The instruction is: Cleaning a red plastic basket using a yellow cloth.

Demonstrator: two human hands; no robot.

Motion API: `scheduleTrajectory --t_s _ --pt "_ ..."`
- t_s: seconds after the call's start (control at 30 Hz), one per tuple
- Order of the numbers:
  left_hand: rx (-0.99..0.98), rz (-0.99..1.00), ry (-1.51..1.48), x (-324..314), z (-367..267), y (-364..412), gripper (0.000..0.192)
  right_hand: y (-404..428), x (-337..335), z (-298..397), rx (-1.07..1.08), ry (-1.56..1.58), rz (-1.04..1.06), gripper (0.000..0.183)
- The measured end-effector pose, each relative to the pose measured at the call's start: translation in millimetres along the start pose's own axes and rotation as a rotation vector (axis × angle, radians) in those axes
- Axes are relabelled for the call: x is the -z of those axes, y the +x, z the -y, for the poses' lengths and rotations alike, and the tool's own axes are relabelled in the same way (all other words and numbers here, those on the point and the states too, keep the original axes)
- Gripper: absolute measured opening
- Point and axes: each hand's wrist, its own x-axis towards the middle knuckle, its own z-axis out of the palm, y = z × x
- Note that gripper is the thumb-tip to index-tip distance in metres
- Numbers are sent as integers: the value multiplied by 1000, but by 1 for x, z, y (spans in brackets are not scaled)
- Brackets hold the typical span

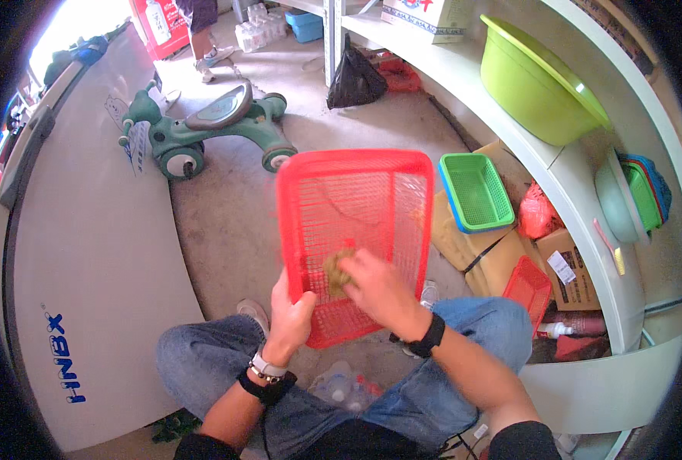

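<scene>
A red plastic mesh basket (412,224) is held up, tilted, in front of me above my knees. My left hand (292,316) grips its near left rim, thumb on top. My right hand (375,287) is inside the basket, its fingers closed on a blurred, olive-coloured cloth or scouring pad (339,273) against the mesh bottom. The exact kind of pad cannot be told. Clear plastic bottles (341,388) lie on the floor between my legs, below the basket.
A white freezer-like cabinet (99,247) stands left. Ahead are a green ride-on toy (220,123) and a black bag (355,77). Right are green and blue baskets (479,192), a smaller red basket (527,290), cardboard (571,270) and a shelf with a green tub (536,86). Another person's legs (201,43) show beyond.
</scene>
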Motion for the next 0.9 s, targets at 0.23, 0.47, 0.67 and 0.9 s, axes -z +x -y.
scheduleTrajectory --t_s 0.23,0.47,0.67,0.9 --pt "1 99 237 -20 5 -16 66 15 22 1 -46 -6 -336 31" --pt "-45 -17 113 -7 0 -2 62 -8 -13 15 99 -6 229 22" --pt "16 144 184 -11 14 -12 67 22 35 -9 -9 -93 -284 22" --pt "-50 -86 29 11 -8 9 44 -7 -10 -7 30 -126 103 27"
